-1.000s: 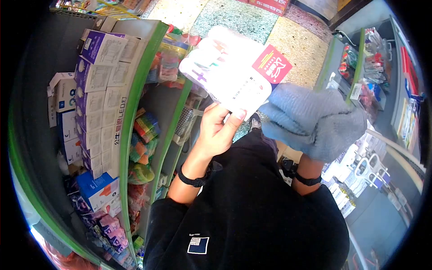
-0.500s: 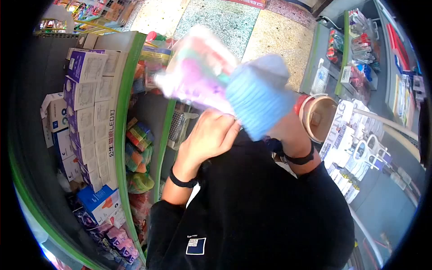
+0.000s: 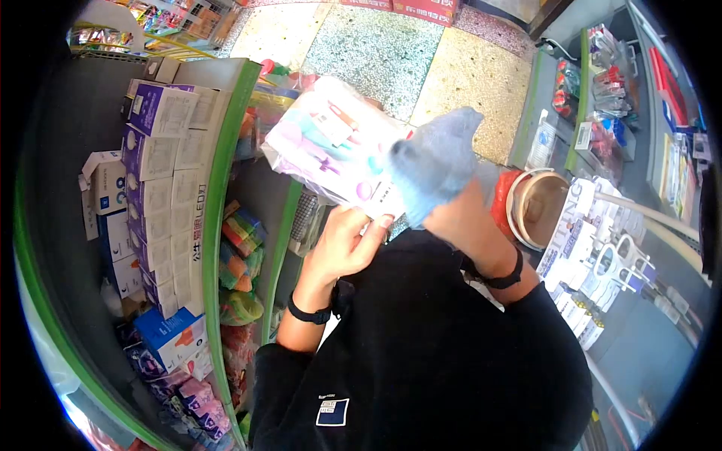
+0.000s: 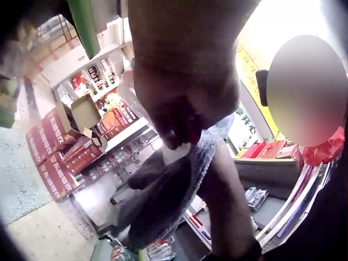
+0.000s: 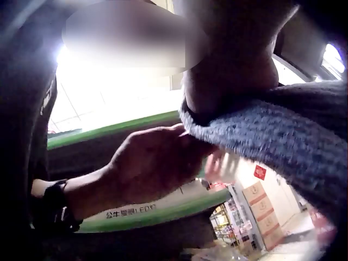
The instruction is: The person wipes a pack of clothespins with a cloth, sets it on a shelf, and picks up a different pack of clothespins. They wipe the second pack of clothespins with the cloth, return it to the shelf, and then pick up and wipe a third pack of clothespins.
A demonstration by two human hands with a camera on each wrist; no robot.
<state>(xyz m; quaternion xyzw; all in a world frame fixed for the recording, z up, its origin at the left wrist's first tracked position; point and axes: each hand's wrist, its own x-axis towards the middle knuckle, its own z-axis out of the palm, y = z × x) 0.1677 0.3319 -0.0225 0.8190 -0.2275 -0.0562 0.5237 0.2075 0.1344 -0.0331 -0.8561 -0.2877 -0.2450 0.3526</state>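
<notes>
My left hand (image 3: 344,244) pinches the lower edge of a clear plastic package (image 3: 320,139), thumb on top of its white card. Pink, teal and purple pieces show through the plastic. A grey-blue knitted cloth (image 3: 440,154) is bunched over my right hand (image 3: 455,218), hiding its fingers, and overlaps the package's right side. In the right wrist view, the cloth's fuzzy edge (image 5: 217,133) lies close around the right hand, beside the left hand (image 5: 157,163). From the left wrist view, the cloth (image 4: 174,201) hangs below the left hand (image 4: 187,92).
On the left, a green-edged shelf (image 3: 226,158) carries stacked purple and white boxes (image 3: 158,180) and packs of sponges (image 3: 241,233). A round tub (image 3: 538,207) stands at right, beside shelves of packaged goods (image 3: 602,94). Speckled floor tiles (image 3: 368,52) lie ahead.
The package's white card with the red label faced up; now the coloured pieces show. My right hand with the cloth has swung leftward onto the package's right side.
</notes>
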